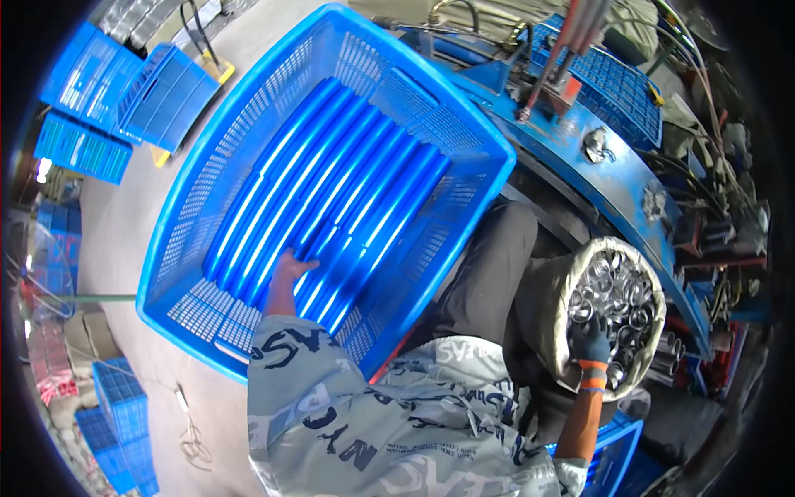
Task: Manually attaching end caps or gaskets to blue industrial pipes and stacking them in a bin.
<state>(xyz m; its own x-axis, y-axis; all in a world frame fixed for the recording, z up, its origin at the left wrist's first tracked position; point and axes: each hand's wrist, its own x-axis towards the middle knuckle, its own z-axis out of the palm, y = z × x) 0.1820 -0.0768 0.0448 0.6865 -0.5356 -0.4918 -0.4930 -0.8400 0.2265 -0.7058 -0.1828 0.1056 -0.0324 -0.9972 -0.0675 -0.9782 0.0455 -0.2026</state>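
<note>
My bare left hand (291, 267) rests over the near-left ends of several shiny blue tubes (331, 178), its thumb held apart from the fingers and no tube lifted. These tubes lie side by side in a large blue plastic basket (156, 240) with mesh walls. On the right, my right hand (591, 341), in a dark glove with an orange cuff, reaches into a pale sack (546, 311). Shiny metal rings (617, 286) fill the sack. The gloved fingertips are down among the rings, so their grip is hidden.
Blue crates (170, 95) stand at the far left, with more blue crates (124, 406) at the lower left. A curved blue machine frame (617, 170) runs along the right, beyond the sack. Another blue basket (617, 451) sits below my right forearm. A cord (192, 447) lies on the floor.
</note>
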